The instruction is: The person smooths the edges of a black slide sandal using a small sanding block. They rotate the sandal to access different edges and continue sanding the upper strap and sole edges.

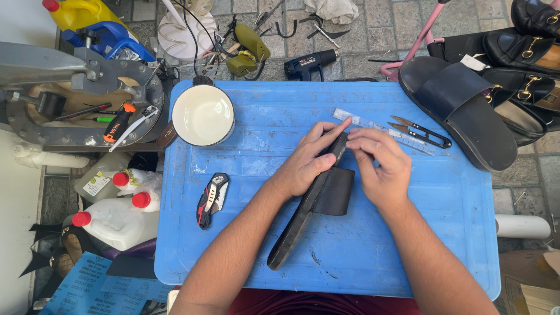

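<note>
Sandal sole [297, 224], black, on edge, strap [335, 191] attached; pinched at its upper end by left hand [309, 163] and right hand [380, 166]. Folding knife [212, 199] left of the grip, snips [421, 133] right.

the upper end of the black sole [297, 224] is hidden under the left hand [306, 163] and right hand [379, 166]. beyond the right hand, the loafers [525, 52] run off the edge. the ruler [379, 129] markings just above the fingers are too small to tell.
</note>
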